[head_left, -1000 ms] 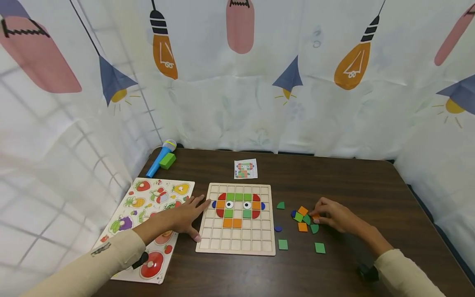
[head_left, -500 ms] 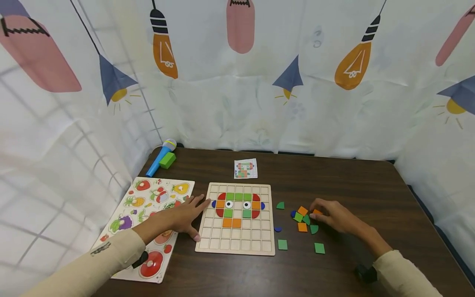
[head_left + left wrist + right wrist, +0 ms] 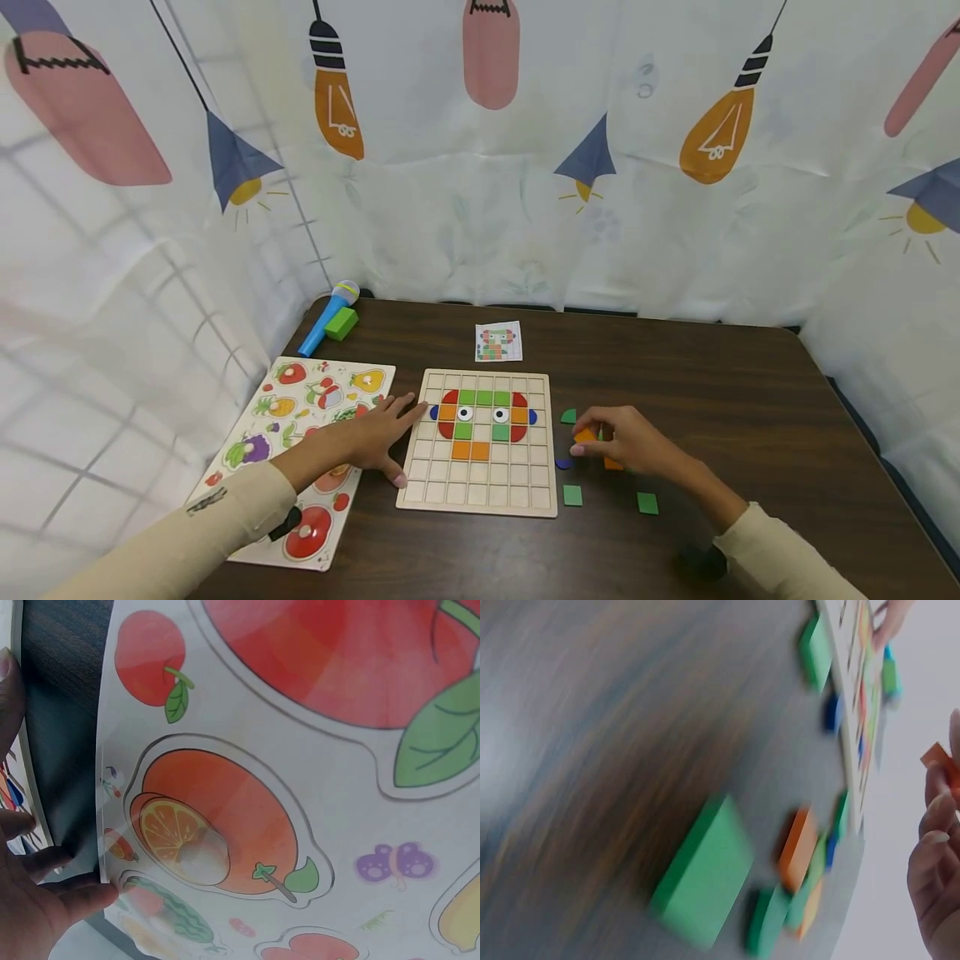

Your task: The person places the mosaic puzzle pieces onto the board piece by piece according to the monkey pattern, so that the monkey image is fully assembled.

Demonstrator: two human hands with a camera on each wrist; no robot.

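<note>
A wooden grid board [image 3: 476, 492] lies on the table, set with red, orange, green and blue tiles and two eye tiles. My left hand [image 3: 375, 437] rests spread at its left edge, fingertips and thumb on the rim. Just right of the board, my right hand [image 3: 626, 437] pinches an orange tile [image 3: 586, 436] between thumb and fingers. In the right wrist view that orange tile [image 3: 934, 756] shows raised above the table. Below the right hand lie loose tiles, partly hidden: an orange square [image 3: 613, 464], a blue half-round [image 3: 563, 464] and a green quarter-round [image 3: 568, 416].
Two green squares, a nearer green tile [image 3: 572, 496] and a farther-right green tile [image 3: 647, 503], lie on the table. A pattern card [image 3: 498, 342] sits behind the board. At left are a fruit puzzle board [image 3: 255, 417], a blue toy microphone [image 3: 327, 321] and a green block [image 3: 342, 323].
My right hand has picked the orange tile out of the loose pile and carried it left toward the board. The left hand stays in place at the board's edge.
</note>
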